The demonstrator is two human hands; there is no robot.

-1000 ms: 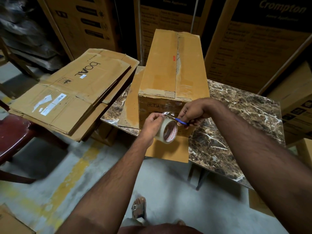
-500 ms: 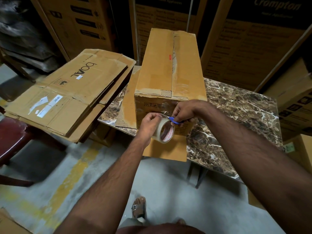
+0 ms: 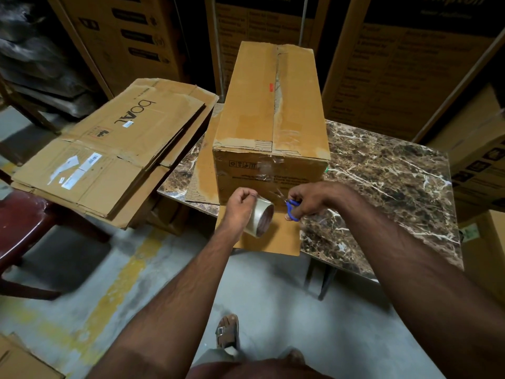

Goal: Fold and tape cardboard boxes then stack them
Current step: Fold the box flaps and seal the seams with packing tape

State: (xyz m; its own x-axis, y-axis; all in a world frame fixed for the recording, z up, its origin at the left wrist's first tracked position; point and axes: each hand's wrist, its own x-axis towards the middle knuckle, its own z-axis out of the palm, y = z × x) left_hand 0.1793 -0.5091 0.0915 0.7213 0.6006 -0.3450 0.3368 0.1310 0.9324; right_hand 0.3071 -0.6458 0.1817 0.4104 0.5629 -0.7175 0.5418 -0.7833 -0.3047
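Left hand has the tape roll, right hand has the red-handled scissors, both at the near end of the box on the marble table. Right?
Not quite: the head view shows the scissors in the right hand have blue handles. The left hand does hold the tape roll, at the near end of the box on the marble table.

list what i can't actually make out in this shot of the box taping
Head view, the only one:
- Scissors: the right hand hides all but the blue handles.
- Tape between the tape roll and the box: clear and glary, so cut or uncut cannot be told.
- Small print on the box's near face: blurred.
- The box's far end: hidden by the box itself.
- Left hand fingertips: curled behind the roll.
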